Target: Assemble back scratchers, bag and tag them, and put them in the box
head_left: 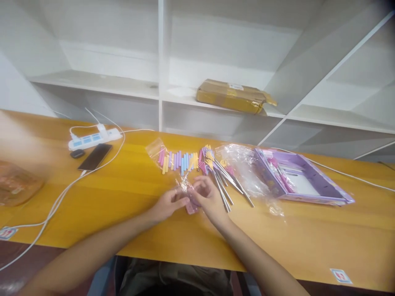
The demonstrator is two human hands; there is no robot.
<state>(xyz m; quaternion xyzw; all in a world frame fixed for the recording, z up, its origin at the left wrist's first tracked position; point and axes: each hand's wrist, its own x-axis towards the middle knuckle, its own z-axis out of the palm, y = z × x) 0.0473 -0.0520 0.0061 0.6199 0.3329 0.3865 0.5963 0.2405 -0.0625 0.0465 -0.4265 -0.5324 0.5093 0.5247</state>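
Close together above the table, my left hand (172, 202) and my right hand (207, 195) pinch a small clear plastic bag (184, 183) from both sides. Under the fingers shows a pink piece (191, 208); whether it lies inside the bag I cannot tell. Just beyond the hands is a row of pastel sticks (177, 160) in pink, yellow, purple and blue, partly on another clear bag (155, 149). To the right of my right hand lie several metal rods with colourful hand-shaped ends (224, 176), fanned out on the table.
A crumpled clear wrapper (243, 168) touches a purple open box (324, 174) at the right. At the left are a phone (95, 157), a black case (77, 153), a white power strip (92, 139) and loose cables. A cardboard package (230, 96) rests on the shelf behind.
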